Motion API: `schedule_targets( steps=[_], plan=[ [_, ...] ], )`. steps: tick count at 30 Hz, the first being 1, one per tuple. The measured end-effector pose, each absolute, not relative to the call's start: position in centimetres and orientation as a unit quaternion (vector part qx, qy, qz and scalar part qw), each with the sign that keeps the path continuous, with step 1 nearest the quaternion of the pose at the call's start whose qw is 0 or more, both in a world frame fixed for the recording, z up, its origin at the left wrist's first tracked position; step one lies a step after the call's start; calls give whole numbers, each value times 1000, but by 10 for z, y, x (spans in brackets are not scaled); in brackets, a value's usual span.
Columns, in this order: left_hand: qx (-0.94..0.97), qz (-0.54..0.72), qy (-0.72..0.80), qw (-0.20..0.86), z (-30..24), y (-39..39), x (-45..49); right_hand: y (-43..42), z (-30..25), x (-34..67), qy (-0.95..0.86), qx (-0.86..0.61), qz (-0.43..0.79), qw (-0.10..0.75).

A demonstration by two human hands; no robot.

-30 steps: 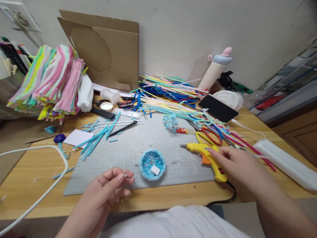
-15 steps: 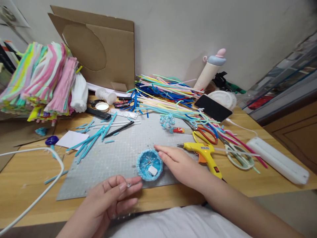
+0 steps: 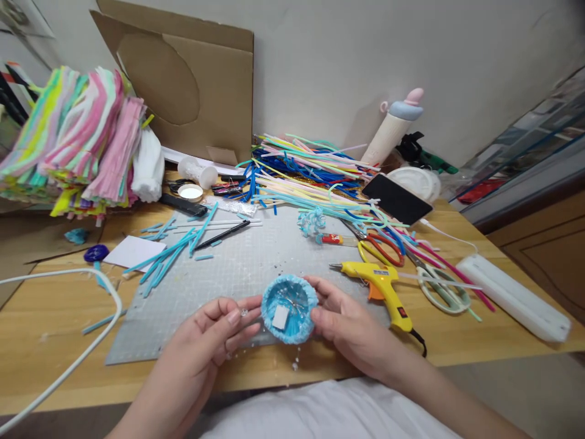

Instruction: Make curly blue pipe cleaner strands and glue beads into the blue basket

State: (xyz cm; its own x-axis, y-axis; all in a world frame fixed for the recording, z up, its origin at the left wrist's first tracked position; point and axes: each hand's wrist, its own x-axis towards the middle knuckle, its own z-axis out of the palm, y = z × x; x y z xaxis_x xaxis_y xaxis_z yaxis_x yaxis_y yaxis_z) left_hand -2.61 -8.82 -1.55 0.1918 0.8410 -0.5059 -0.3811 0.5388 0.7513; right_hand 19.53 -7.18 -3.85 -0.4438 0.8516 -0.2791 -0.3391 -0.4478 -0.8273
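A small fuzzy blue bowl [image 3: 299,333], seemingly made of pipe cleaners, is tilted toward me. My right hand [image 3: 340,314] grips its right side, thumb at the rim and fingers behind. Inside the bowl lie a small white block [image 3: 280,317] and thin shiny strands that I cannot make out clearly. My left hand [image 3: 212,335] pinches a clear bead [image 3: 244,312] between thumb and fingers, and its fingertips reach the bowl's left side. Small clear beads [image 3: 295,366] hang below the bowl, apparently on a fine thread.
A grey cutting mat [image 3: 237,268] lies underneath. On the right are a yellow glue gun [image 3: 375,274], scissors [image 3: 441,289] and a phone [image 3: 397,198]. Cut blue pipe cleaners [image 3: 169,262] and a black pen [image 3: 223,235] lie left; more pipe cleaners [image 3: 311,174] are piled behind. A white cable [image 3: 116,299] curves at left.
My right hand has gone from resting beside the bowl to gripping it. The bowl is lifted, tilted and shifted slightly right. My left hand has moved up and right with the bead.
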Motion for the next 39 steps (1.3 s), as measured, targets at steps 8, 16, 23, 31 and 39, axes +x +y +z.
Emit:
schedule_targets(
  steps=[8, 16, 23, 31, 39],
  plan=[
    [304, 403, 470, 724, -11, -83, -12, -79, -38, 193, -273, -313, 820, 395],
    [350, 463, 536, 614, -20, -77, -9, -80, -36, 199, -201, -246, 858, 404],
    [521, 408, 583, 471, -15, -81, -7, -79, -37, 196, -210, -253, 858, 395],
    [588, 383, 583, 410, -18, -79, 1, -81, -36, 192, -232, -278, 846, 391],
    [634, 387, 578, 338, -21, -75, 9, -84, -46, 189, -283, -255, 827, 413]
  ],
)
